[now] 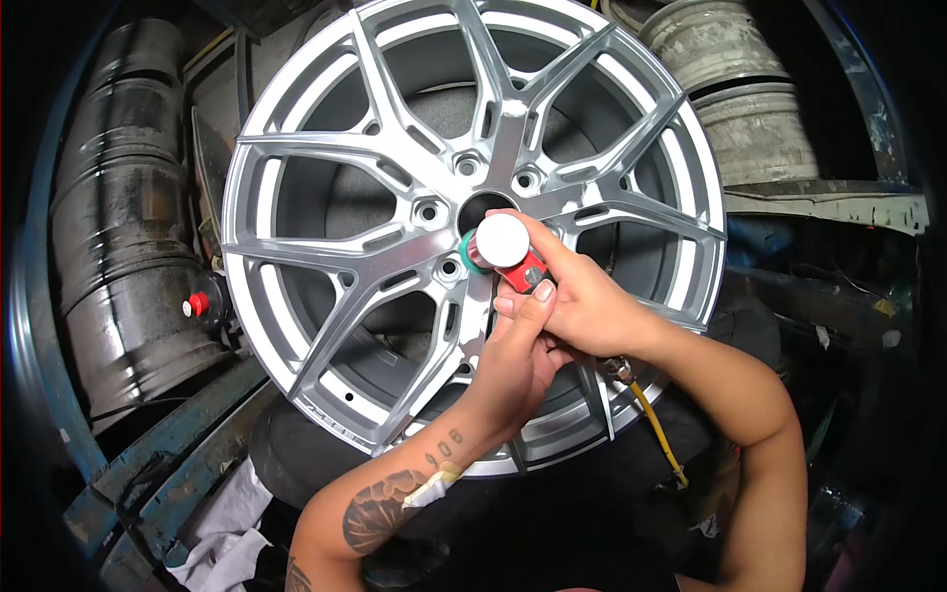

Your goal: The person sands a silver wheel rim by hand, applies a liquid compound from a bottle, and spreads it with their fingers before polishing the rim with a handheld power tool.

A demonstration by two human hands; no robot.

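A silver multi-spoke car wheel rim [390,261] lies face up below my hands, its centre bore and lug holes showing. A small red air sander [503,242] with a round white top and a green pad sits near the centre bore, its hose end trailing below. My right hand [587,306] is wrapped round the sander's body from the right. From below, my left hand [518,355] closes on its handle, the thumb lying against the red part. The pad seems to meet the rim beside a lug hole; its contact face is hidden.
A yellow air hose [656,434] runs down to the right. Worn rims [755,128] are stacked at the upper right, and dark metal barrels [133,266] stand at left. A bottle with a red cap [197,304] is beside the wheel. White cloth [227,533] lies at lower left.
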